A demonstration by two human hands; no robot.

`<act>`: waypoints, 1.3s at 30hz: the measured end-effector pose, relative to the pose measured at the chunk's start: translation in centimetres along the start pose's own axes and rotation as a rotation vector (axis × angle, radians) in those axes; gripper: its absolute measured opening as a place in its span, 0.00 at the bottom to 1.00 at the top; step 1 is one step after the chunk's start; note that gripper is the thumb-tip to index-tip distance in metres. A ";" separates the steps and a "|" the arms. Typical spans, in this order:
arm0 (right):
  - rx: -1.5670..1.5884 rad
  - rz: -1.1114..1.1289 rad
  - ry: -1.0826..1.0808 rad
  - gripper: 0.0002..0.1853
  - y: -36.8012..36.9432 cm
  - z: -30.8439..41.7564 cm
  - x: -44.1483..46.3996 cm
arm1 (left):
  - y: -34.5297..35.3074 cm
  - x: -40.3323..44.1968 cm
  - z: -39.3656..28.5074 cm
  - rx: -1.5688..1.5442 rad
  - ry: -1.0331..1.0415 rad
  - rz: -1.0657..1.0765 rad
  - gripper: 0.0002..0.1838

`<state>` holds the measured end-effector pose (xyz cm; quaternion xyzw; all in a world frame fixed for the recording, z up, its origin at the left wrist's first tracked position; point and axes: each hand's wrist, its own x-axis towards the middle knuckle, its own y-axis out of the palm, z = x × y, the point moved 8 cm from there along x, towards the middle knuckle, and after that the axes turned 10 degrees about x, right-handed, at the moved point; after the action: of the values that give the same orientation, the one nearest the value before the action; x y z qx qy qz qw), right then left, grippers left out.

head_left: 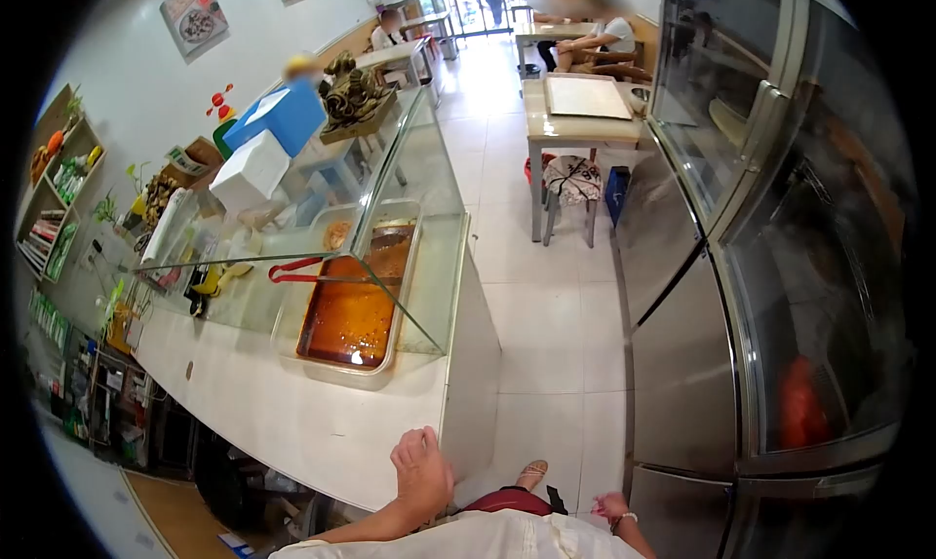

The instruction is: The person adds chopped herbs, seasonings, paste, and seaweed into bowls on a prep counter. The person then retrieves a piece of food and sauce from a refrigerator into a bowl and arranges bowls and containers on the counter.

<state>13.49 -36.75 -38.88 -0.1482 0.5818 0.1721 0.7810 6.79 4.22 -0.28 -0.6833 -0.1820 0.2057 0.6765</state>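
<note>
As I scan my feed from its left edge, wall shelves [60, 174] full of small goods fill the upper left of the frame, above the left end of a white counter [244, 364]. Right of them, a white box [252, 172] and a blue box [278, 118] sit tilted in my view, just beside a dark carved ornament [349, 89]. Left of centre, behind and partly under the glass guard [414, 189], I have a clear rectangular tray [353, 377] on the counter, holding glossy amber-brown liquid; red tongs [295, 268] reach over its left side. At bottom centre, the left hand [422, 469] is by the counter's near right corner, its fingers bent and close together; I cannot tell whether it touches the surface or how far it is closed. Beyond, at upper right of centre, a table [577, 127] bears a pale board [587, 97], with a patterned stool [573, 179] below and seated people [612, 38] farther back. Lower right of centre, the right hand [612, 505], a bracelet at its wrist, hangs near the body, too small for me to read its grip. Steel cabinets [682, 335] with glass upper doors line the right side.
</note>
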 end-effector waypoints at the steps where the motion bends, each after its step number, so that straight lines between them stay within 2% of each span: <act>1: 0.077 -0.002 -0.062 0.10 0.3 1.9 -0.7 | 0.1 0.6 0.2 0.007 0.007 0.001 0.37; 2: 0.152 -0.005 -0.124 0.09 0.4 3.3 -0.8 | 0.2 1.2 0.3 0.012 0.015 0.002 0.37; 3: 0.170 0.002 -0.248 0.09 -0.8 9.1 2.5 | 0.3 3.4 -1.1 0.005 0.027 -0.123 0.37; 5: 0.239 -0.044 -0.380 0.09 -1.9 10.7 4.1 | 0.8 4.4 -0.8 0.096 0.004 -0.184 0.35; 9: 0.216 -0.110 -0.389 0.06 -4.3 6.3 3.1 | 1.2 3.3 -1.0 0.127 0.026 -0.231 0.34; 11: 0.253 -0.037 -0.353 0.05 -4.9 2.3 2.4 | 1.2 2.5 -1.0 0.168 0.028 -0.268 0.34; 12: 0.344 -0.078 -0.339 0.04 -4.7 1.9 -0.8 | 1.4 2.6 -1.3 0.161 0.044 -0.274 0.34; 15: 0.355 -0.148 -0.291 0.03 -6.3 -3.4 -4.9 | 0.6 1.6 -2.4 0.155 0.072 -0.268 0.35; 17: 0.406 -0.213 -0.275 0.03 -7.6 -10.9 -3.1 | 0.7 0.9 -3.5 -0.060 0.012 0.036 0.30; 18: 0.399 -0.173 -0.325 0.03 -7.0 -13.0 -4.7 | -0.9 -0.7 -6.0 0.081 0.191 -0.048 0.24; 19: 0.309 -0.270 -0.317 0.08 -6.4 -16.1 -6.4 | 0.7 -2.4 -8.2 0.093 0.372 -0.019 0.24; 20: -0.381 -0.258 -0.443 0.15 -5.9 -17.8 -4.0 | 2.4 -4.1 -9.7 0.007 0.550 -0.014 0.22; 21: -0.351 -0.378 -0.521 0.10 -4.8 -19.9 -3.3 | 4.1 -5.4 -11.6 -0.064 0.746 0.005 0.20; 22: -0.107 -0.328 -0.406 0.11 -3.8 -22.8 -4.9 | 5.3 -8.1 -14.2 -0.045 0.931 0.057 0.20; 23: -0.265 -0.477 -0.438 0.10 -4.2 -22.0 -8.3 | 6.2 -10.7 -17.2 -0.047 1.084 0.053 0.19; 24: -0.243 -0.515 -0.488 0.12 -4.7 -22.8 -8.2 | 6.5 -13.1 -19.7 -0.056 1.197 0.033 0.19; 27: 0.176 -0.685 -0.589 0.16 -5.4 -29.9 -9.3 | 11.0 -21.0 -27.1 -0.024 1.589 0.074 0.20; 29: 0.018 -0.625 -0.307 0.19 -1.2 -34.7 -9.4 | 10.1 -23.3 -29.4 0.017 1.704 0.221 0.20; 30: 0.091 -0.700 -0.309 0.17 -0.1 -38.4 -10.3 | 9.9 -26.0 -31.2 0.024 1.786 0.329 0.20; 31: 0.162 -0.770 -0.315 0.14 1.4 -42.0 -11.2 | 9.4 -27.9 -33.2 0.040 1.826 0.326 0.20; 32: 0.261 -0.932 -0.302 0.17 2.8 -45.9 -11.4 | 8.9 -30.3 -34.8 0.004 1.964 0.301 0.19; 33: 0.585 -0.686 -0.091 0.21 5.0 -49.2 -12.6 | 8.4 -32.8 -35.9 -0.033 2.099 0.284 0.18; 35: 1.148 -0.990 0.178 0.29 9.0 -56.0 -17.3 | 8.5 -37.8 -38.0 -0.018 2.348 0.300 0.13; 37: 1.381 -1.275 0.212 0.41 10.8 -57.2 -24.2 | 10.2 -43.3 -39.4 0.081 2.549 0.422 0.10; 39: 1.347 -1.617 0.278 0.50 10.7 -60.6 -26.9 | 9.9 -51.5 -39.0 0.209 2.831 0.452 0.12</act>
<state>-50.28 -55.91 -30.26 -0.0462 0.3699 -0.7747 0.5108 -16.67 -56.28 -8.34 -0.2714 0.7574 -0.5211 0.2848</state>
